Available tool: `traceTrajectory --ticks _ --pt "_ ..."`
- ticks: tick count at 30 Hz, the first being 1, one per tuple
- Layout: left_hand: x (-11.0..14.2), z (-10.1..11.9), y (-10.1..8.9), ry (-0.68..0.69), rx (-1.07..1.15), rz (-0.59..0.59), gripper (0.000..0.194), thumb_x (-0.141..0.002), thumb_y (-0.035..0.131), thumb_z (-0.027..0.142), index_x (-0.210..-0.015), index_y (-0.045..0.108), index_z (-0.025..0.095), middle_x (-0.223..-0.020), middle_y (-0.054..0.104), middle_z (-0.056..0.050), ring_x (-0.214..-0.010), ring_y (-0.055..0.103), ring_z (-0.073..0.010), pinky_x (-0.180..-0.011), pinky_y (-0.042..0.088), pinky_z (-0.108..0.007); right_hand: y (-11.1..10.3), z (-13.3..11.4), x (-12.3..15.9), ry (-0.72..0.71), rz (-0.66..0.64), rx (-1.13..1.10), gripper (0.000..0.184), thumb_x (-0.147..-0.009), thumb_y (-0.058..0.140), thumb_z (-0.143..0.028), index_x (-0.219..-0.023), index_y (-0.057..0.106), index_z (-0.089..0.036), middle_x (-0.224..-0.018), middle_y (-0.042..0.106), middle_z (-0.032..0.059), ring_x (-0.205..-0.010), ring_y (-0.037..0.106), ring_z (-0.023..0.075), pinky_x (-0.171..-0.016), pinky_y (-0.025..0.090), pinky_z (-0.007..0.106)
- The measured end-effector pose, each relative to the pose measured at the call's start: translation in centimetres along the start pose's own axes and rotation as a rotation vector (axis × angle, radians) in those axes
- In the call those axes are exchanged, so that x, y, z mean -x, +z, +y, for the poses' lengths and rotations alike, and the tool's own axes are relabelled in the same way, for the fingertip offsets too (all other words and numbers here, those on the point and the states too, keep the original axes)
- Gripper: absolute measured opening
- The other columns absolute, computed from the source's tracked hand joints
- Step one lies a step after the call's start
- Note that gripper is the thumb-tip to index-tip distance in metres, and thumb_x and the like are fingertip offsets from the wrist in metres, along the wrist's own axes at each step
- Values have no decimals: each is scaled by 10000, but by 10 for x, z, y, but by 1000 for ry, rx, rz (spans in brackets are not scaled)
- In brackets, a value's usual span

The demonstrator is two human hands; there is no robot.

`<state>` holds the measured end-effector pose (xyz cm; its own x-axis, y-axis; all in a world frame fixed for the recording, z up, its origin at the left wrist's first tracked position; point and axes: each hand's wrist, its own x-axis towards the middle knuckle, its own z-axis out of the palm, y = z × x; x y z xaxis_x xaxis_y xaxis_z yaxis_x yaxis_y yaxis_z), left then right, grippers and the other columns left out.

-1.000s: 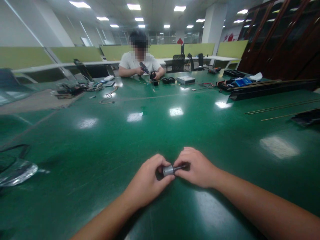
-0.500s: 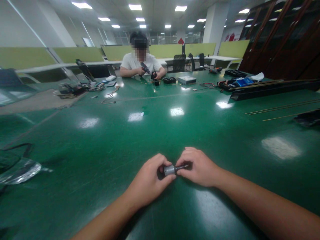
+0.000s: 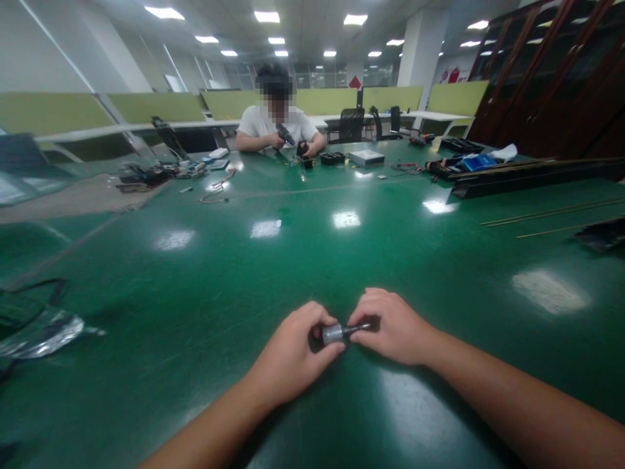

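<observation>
In the head view, a small silver cylinder with a thin dark shaft point(image 3: 334, 334) lies sideways between my hands, low over the green table point(image 3: 234, 267). My left hand point(image 3: 293, 355) is closed round the cylinder, thumb in front and fingers behind; its left end is hidden in the palm. The shaft points right into the grasp of my right hand point(image 3: 393, 329). There the thumb and forefinger pinch it near the cylinder, and its bright tip shows between the fingers. The exact kind of part is too small to make out.
Across the table sits a person point(image 3: 276, 127) with a power drill point(image 3: 286, 134) and a dark part in hand. Crumpled silver foil point(image 3: 49, 335) lies at the left. Thin rods point(image 3: 547, 215) and a long black channel point(image 3: 508, 182) lie at the right.
My right thumb and forefinger have shifted slightly right along the shaft, away from the cylinder. My left hand keeps its hold almost unmoved.
</observation>
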<state>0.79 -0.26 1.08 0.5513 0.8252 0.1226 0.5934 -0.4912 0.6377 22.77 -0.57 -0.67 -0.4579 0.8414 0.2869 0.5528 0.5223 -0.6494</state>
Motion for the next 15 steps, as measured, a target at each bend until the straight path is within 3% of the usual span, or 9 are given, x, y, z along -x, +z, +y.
traceTrajectory --ticks 8,15 --pt "0 2 -1 -1 -4 -4 130 -817 684 233 -887 582 195 -843 577 -3 -774 552 -176 -701 409 -289 -1 1 1 9 12 -17 73 -760 750 -184 -814 704 -199 -761 689 1 -754 601 166 -867 415 360" --pt "0 2 -1 8 -19 -7 124 -817 675 235 -887 582 195 -844 587 -7 -771 556 -176 -700 415 -287 -5 -1 2 21 9 -14 82 -749 746 -156 -802 689 -184 -750 676 9 -757 594 171 -796 425 333"
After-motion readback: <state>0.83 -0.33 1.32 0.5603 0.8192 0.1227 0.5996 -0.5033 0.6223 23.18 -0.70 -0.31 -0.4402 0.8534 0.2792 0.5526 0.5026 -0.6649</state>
